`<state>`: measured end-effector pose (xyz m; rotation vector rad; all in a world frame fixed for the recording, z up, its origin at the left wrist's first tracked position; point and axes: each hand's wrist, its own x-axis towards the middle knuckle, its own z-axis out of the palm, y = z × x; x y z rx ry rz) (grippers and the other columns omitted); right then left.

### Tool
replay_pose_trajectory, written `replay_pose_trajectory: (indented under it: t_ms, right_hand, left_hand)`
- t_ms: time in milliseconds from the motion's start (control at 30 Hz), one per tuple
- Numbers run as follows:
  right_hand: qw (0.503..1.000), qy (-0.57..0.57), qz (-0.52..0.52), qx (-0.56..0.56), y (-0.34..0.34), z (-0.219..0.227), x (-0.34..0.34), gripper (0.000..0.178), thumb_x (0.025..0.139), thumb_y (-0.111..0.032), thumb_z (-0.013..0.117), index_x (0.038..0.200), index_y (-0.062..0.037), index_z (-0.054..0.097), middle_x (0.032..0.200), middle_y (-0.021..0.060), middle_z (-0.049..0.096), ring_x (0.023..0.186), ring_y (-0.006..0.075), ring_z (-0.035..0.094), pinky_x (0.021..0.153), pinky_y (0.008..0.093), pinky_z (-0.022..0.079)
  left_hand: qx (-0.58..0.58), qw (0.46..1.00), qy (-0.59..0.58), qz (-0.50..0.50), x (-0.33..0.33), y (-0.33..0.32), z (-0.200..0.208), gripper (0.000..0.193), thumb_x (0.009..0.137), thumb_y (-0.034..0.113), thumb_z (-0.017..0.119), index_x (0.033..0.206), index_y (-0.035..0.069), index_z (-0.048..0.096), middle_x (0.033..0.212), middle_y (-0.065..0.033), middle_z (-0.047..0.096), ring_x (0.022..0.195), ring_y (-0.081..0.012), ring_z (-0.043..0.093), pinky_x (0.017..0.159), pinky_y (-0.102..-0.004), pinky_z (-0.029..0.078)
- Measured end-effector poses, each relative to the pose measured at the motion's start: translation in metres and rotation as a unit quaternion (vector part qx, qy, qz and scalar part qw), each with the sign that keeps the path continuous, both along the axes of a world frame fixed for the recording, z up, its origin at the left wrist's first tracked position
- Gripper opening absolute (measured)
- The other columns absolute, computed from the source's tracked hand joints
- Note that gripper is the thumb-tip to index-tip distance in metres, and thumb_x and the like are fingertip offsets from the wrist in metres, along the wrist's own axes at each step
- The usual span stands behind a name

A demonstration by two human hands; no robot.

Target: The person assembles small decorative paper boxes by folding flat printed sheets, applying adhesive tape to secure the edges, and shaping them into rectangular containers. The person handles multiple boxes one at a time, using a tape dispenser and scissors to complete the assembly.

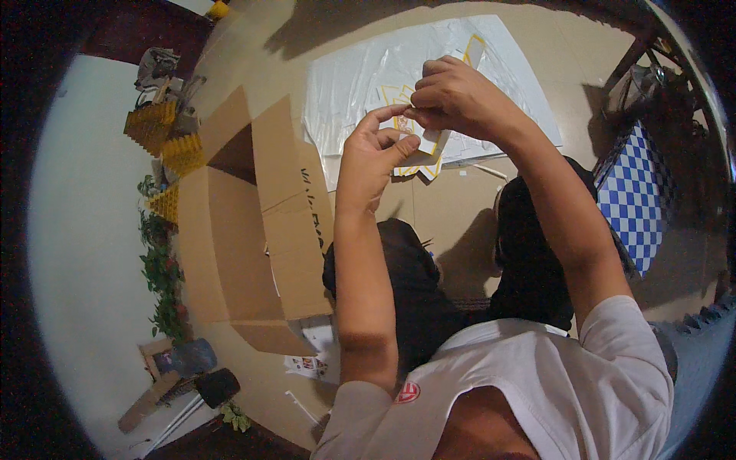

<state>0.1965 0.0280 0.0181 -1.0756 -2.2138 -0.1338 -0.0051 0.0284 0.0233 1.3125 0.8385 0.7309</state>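
Observation:
My left hand [376, 157] is closed, with a small white paper piece [406, 126] with a yellow edge and an orange print between its thumb and fingers. Against the top edge of that piece, my right hand [454, 96] is bent into a pinch. Its fingertips meet those of the left hand, and what they grip is too small to make out. Beneath both hands lie more yellow-edged white paper cutouts [429, 169], partly hidden by the hands. They rest on a large white sheet [514, 84] with crinkled clear plastic over its left part.
An open cardboard box [291, 207] stands on the floor at my left, with printed papers [314, 366] by its near end. A thin whitish stick [489, 172] lies beyond my knees. On the right is a blue-and-white checkered panel [632, 203]. Plants [162, 268] line the left wall.

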Motion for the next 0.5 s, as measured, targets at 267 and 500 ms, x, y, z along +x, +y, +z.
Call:
replay_pose_trajectory:
  t_ms: [267, 500]
  right_hand:
    - [0.999, 0.016, -0.003, 0.036, 0.002, -0.005, -0.006, 0.012, 0.077, -0.018, 0.07, 0.078, -0.0073, 0.064, 0.093, 0.006, 0.061, 0.101, 0.0277, 0.055, 0.089, 0.0384, 0.042]
    - [0.782, 0.53, -0.175, -0.277, 0.009, -0.023, -0.008, 0.081, 0.085, -0.052, 0.063, 0.143, -0.0061, 0.032, 0.136, 0.0184, 0.043, 0.127, 0.0323, 0.04, 0.106, 0.0447, 0.03]
  left_hand:
    - [0.027, 1.0, 0.009, 0.007, 0.018, -0.01, -0.012, 0.056, 0.078, -0.005, 0.068, 0.127, -0.001, 0.039, 0.089, -0.012, 0.066, 0.083, -0.0148, 0.063, 0.076, -0.0259, 0.05]
    - [0.033, 0.981, -0.103, 0.162, 0.021, -0.002, -0.013, 0.05, 0.079, 0.0, 0.073, 0.118, 0.001, 0.042, 0.092, -0.0129, 0.065, 0.083, -0.0139, 0.061, 0.077, -0.0253, 0.05]
